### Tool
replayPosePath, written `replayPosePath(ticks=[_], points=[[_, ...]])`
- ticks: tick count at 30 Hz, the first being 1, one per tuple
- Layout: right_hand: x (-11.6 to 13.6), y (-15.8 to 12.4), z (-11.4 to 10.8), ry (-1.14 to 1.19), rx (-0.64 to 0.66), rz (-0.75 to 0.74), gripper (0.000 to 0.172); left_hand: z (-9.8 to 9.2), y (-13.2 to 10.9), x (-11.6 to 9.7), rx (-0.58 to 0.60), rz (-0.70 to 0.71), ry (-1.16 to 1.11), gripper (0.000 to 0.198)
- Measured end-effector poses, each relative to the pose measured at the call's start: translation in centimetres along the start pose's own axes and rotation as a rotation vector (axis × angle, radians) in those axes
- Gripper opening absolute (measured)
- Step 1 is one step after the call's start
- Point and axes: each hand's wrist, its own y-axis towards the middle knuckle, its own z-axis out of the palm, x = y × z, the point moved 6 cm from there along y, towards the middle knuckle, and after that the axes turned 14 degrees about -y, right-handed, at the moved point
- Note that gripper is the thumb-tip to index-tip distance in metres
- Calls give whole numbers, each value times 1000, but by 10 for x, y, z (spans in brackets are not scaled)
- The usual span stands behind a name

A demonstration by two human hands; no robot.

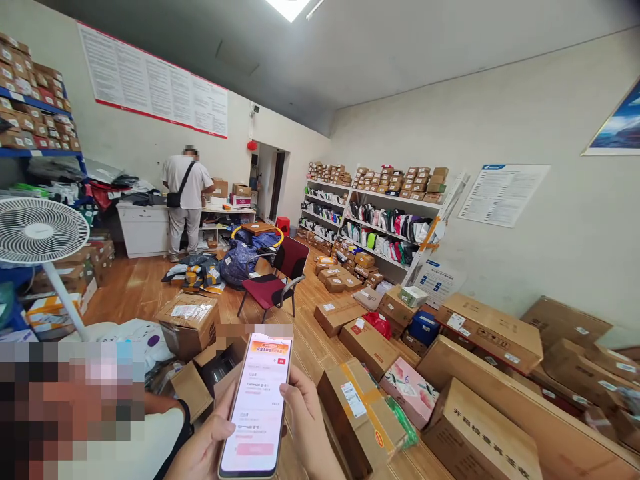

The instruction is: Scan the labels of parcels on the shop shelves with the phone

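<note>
A smartphone (257,403) with a lit white and orange screen is held upright at the bottom middle of the view. My left hand (203,443) grips its left edge, thumb against the side. My right hand (306,420) holds its right edge, fingers curled behind it. Just right of my right hand lies a taped cardboard box (361,417) with a label. An open brown box (213,373) sits on the floor behind the phone.
Cardboard parcels (493,330) crowd the right floor below shelves (387,223) of goods. A red chair (275,283) stands mid-room beside bagged parcels. A person (185,200) stands at a white counter. A white fan (40,233) is at left, a seated person (75,417) at bottom left.
</note>
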Motion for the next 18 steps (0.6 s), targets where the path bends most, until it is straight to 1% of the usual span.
replayPosePath(ticks=[5, 9, 11, 12, 14, 15, 16, 17, 18], points=[[0, 4, 2, 0, -19, -27, 27, -6, 0, 0, -15, -38, 41, 77], [-14, 8, 7, -21, -47, 34, 36, -15, 5, -3, -24, -10, 14, 83], [-16, 11, 4, -108, -64, 37, 43, -23, 9, -4, -32, -12, 25, 82], [-14, 12, -2, -191, -79, 28, 45, -27, 11, -4, -35, -23, 35, 81], [4, 11, -19, -423, -129, -11, 45, -35, 16, -4, -38, -44, 42, 81], [19, 10, -31, -570, -174, -35, 42, -39, 20, -5, -41, -47, 41, 83], [39, 7, -40, -730, -197, -96, 38, -42, 23, -7, -47, -43, 40, 86], [61, 2, -45, -887, -193, -176, 35, -44, 27, -9, -54, -34, 41, 89], [82, -4, -50, -1027, -212, -267, 38, -46, 31, -10, -61, -21, 42, 90]])
